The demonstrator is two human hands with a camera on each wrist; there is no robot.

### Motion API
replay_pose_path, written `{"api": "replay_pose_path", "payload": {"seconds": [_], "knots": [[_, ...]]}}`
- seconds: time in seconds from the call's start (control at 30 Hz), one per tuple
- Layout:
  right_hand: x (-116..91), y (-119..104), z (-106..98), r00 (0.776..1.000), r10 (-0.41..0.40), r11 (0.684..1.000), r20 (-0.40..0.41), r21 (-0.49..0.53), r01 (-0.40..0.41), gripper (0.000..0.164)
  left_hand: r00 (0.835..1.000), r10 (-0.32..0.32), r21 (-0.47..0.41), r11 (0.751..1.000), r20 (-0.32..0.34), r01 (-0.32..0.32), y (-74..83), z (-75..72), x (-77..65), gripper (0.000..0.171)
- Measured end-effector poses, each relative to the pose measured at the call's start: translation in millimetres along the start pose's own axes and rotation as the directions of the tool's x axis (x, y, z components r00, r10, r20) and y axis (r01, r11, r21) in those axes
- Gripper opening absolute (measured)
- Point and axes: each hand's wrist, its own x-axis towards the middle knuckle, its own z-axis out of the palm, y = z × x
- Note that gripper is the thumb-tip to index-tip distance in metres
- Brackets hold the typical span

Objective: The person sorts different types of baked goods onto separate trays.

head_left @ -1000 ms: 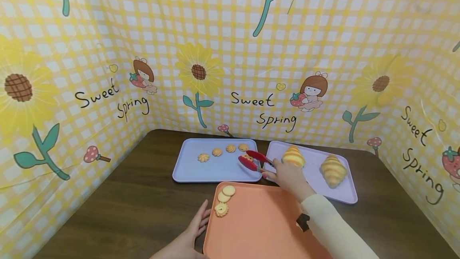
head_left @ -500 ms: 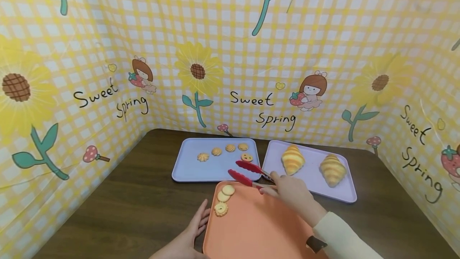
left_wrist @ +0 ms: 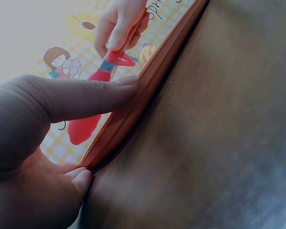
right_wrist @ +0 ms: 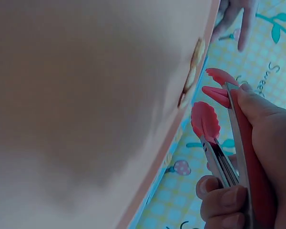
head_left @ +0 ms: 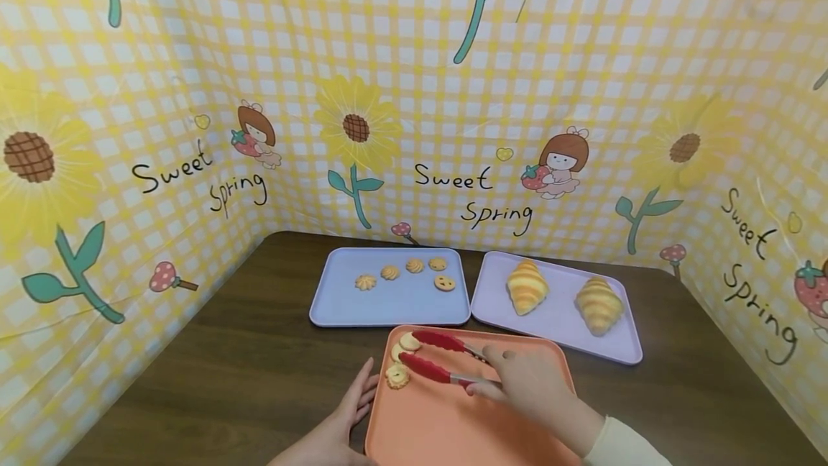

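Red-tipped metal tongs (head_left: 430,367) are gripped in my right hand (head_left: 537,383), their two arms spread apart. In the head view the tips hang over the orange tray (head_left: 472,430), by two plain round cookies (head_left: 409,341) and a frilled cookie (head_left: 397,377) at its far left corner. I see nothing held between the tips. The right wrist view shows fingers and thumb around the tongs' handles (right_wrist: 248,167). My left hand (head_left: 343,416) rests against the orange tray's left side, fingers extended; in the left wrist view its thumb (left_wrist: 93,98) lies across the tray's rim (left_wrist: 133,107).
Behind stands a blue tray (head_left: 343,308) with several small cookies (head_left: 389,273). To its right a lilac tray (head_left: 559,322) bears two croissants (head_left: 527,286). All three trays are on a dark wooden table (head_left: 213,358), with a yellow checked cloth (head_left: 414,92) hanging around it.
My right hand has brought the tongs from the blue tray's right end toward me, over the orange tray's cookies. The left hand and the trays look unmoved.
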Motion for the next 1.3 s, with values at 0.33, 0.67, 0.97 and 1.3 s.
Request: {"api": "replay_pose_path", "payload": {"seconds": [0.33, 0.67, 0.97, 1.3], "knots": [[-14.1, -8.6, -2.5, 0.996, -0.045, 0.997, 0.073, 0.068, 0.04, 0.05, 1.0, 0.006, 0.015, 1.0, -0.006, -0.005, -1.3, 1.0, -0.6, 0.123], [-11.8, -10.2, -2.6, 0.987, -0.063, 0.986, 0.144, 0.16, 0.04, 0.051, 1.0, 0.003, 0.008, 1.0, -0.005, -0.003, -1.2, 1.0, -1.7, 0.124], [0.8, -16.2, -5.4, 0.977, -0.066, 0.982, 0.204, 0.185, 0.028, 0.055, 1.0, 0.023, -0.011, 1.0, -0.006, -0.023, -0.7, 0.0, -1.1, 0.123], [4.6, -20.2, -5.5, 0.972, -0.064, 0.985, 0.224, 0.168, 0.026, 0.055, 1.0, -0.007, -0.033, 0.999, 0.006, 0.007, 0.5, -0.4, 0.0, 0.123]]}}
